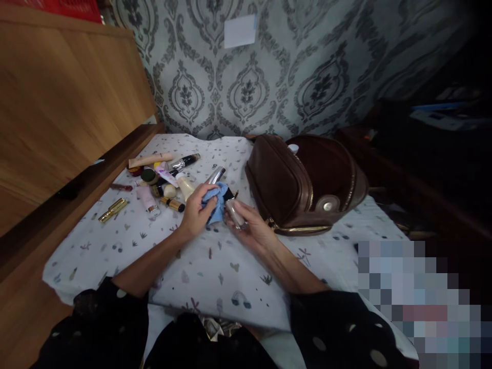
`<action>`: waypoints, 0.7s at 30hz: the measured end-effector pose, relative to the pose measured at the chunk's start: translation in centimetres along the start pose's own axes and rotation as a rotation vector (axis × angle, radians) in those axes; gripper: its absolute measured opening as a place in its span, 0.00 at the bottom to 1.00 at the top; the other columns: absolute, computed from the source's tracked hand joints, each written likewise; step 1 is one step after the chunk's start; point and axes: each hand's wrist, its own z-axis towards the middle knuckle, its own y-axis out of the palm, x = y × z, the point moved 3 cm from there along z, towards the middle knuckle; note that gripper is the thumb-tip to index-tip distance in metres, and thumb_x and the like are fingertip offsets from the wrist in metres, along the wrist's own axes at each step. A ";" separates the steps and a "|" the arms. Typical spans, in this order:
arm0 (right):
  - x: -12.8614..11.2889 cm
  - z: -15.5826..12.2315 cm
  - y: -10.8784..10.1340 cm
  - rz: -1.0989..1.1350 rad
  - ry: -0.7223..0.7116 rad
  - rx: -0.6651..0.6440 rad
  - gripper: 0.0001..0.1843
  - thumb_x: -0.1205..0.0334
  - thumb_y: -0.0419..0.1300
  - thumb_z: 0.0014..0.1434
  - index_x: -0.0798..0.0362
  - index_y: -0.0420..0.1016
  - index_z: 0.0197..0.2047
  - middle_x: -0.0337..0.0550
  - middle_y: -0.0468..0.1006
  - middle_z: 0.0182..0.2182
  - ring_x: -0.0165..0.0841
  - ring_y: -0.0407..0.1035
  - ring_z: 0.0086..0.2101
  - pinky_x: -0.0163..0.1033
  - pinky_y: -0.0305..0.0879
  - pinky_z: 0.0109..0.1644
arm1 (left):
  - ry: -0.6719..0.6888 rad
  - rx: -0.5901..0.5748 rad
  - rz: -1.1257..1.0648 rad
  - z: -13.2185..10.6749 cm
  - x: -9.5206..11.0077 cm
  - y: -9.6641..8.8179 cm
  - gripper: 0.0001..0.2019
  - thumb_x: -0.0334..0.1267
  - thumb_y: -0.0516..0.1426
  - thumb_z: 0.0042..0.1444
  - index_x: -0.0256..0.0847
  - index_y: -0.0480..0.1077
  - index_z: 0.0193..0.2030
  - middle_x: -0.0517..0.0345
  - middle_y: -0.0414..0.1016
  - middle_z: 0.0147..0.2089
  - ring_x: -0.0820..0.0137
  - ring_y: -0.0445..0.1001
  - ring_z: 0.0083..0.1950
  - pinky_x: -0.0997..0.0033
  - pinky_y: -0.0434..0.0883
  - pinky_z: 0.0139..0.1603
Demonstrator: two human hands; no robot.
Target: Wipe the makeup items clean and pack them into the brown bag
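My left hand (197,209) is closed around a blue cloth (216,204), which is pressed against a slim cosmetic tube. My right hand (249,226) grips that tube's pale clear end (234,212); a silver and black part (217,177) sticks out above the cloth. Both hands hover over a white patterned cloth-covered table (215,266). A pile of cosmetics (161,179) lies just left of the hands. An open brown leather bag (303,184) sits right of them.
Two gold lipsticks (113,209) lie apart at the left. A wooden panel and ledge (69,118) run along the left side. Patterned wallpaper (269,77) is behind. Dark furniture stands at the right.
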 end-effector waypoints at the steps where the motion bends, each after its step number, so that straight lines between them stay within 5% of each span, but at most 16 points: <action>1: 0.0 0.1 -0.1 0.025 -0.001 0.016 0.20 0.58 0.78 0.39 0.56 0.79 0.33 0.37 0.79 0.27 0.25 0.71 0.28 0.29 0.68 0.30 | 0.021 -0.014 0.009 -0.1 0.1 0.2 0.10 0.34 0.55 0.62 0.39 0.70 0.50 0.52 0.75 0.49 0.65 0.74 0.50 0.67 0.68 0.53; 6: -0.6 0.8 -1.4 0.059 -0.057 0.055 0.12 0.56 0.73 0.49 0.53 0.78 0.31 0.36 0.81 0.27 0.28 0.73 0.28 0.32 0.71 0.35 | 0.278 -0.313 0.054 -1.4 1.7 2.0 0.11 0.29 0.53 0.60 0.39 0.72 0.48 0.53 0.73 0.43 0.67 0.73 0.45 0.69 0.69 0.48; 9: -0.8 1.1 -1.8 0.042 -0.057 0.078 0.13 0.53 0.70 0.53 0.55 0.78 0.32 0.40 0.82 0.28 0.31 0.74 0.30 0.35 0.72 0.36 | 0.305 -0.435 0.031 -1.9 2.0 2.5 0.12 0.28 0.53 0.60 0.39 0.73 0.47 0.52 0.72 0.43 0.67 0.73 0.45 0.69 0.69 0.49; 15: -0.8 0.7 -0.8 0.058 -0.107 0.043 0.16 0.54 0.75 0.46 0.52 0.77 0.33 0.35 0.81 0.29 0.28 0.73 0.30 0.33 0.70 0.35 | 0.060 -0.203 0.023 -0.8 1.0 1.4 0.09 0.33 0.54 0.60 0.41 0.71 0.47 0.53 0.75 0.45 0.66 0.73 0.47 0.68 0.68 0.51; 21: -1.6 -0.8 0.9 -0.072 -0.228 -0.004 0.20 0.53 0.77 0.40 0.54 0.76 0.30 0.32 0.74 0.23 0.23 0.65 0.24 0.28 0.60 0.28 | -0.275 -0.241 -0.197 -1.3 0.6 1.8 0.11 0.39 0.58 0.56 0.41 0.70 0.46 0.60 0.74 0.39 0.69 0.72 0.40 0.74 0.70 0.41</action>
